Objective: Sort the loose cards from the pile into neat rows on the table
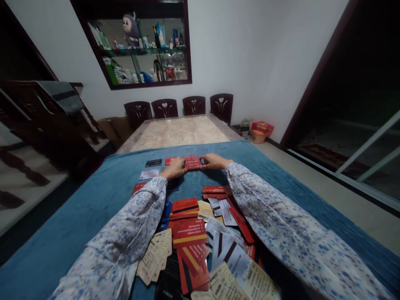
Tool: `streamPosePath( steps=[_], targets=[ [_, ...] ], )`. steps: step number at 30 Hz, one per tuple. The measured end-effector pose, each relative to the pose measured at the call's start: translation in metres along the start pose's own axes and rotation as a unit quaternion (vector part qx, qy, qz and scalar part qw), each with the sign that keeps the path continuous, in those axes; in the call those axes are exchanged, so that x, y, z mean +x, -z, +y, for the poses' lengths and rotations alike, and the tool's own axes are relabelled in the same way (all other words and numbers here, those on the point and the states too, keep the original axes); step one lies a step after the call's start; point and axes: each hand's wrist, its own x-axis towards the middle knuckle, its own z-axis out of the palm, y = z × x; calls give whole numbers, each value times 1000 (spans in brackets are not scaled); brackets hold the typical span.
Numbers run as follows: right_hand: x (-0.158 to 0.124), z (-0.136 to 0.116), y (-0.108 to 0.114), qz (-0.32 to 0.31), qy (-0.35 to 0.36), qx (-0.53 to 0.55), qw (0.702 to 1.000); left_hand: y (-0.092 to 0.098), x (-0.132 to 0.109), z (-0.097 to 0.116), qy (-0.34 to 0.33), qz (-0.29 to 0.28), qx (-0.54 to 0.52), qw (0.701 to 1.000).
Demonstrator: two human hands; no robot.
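Observation:
A red plastic card (193,163) with pale print lies at the far part of the blue cloth, between my two hands. My left hand (175,168) pinches its left edge, and my right hand (215,161) has thumb and fingers closed at its right edge. Another red card (168,160) shows partly behind my left hand. To the left are a black card (153,163) and a silvery card (149,174). Nearer me, between my forearms, spreads a loose heap of cards: red cards with a yellow stripe (189,232), cream cards (156,255) and silver cards (229,252).
The blue cloth (78,208) covers the near part of a long table (184,131). Several dark chairs (193,105) stand at its far end. A shelf niche (150,85) is in the wall behind, and a stair railing (28,108) stands at left.

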Motion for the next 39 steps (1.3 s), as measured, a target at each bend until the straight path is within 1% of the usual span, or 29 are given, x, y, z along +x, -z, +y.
streamPosePath(
  steps=[3, 8, 16, 24, 32, 39],
  targets=[
    [7, 2, 0, -6, -3, -3, 1000, 0, 6, -3, 3, -7, 14, 1000],
    [19, 4, 1, -11, -5, -16, 1000, 0, 15, -5, 29, -15, 30, 999],
    [33, 6, 4, -25, -19, -31, 999, 3, 22, -5, 51, -33, 49, 997],
    [48, 14, -1, -22, -36, -26, 999, 6, 35, -4, 65, -56, 79, 993],
    [56, 20, -4, -34, -47, -8, 998, 7, 42, -7, 55, -67, 69, 994],
    [58, 18, -2, -45, -51, -20, 997, 8, 48, -7, 54, -78, 66, 993]
  ],
)
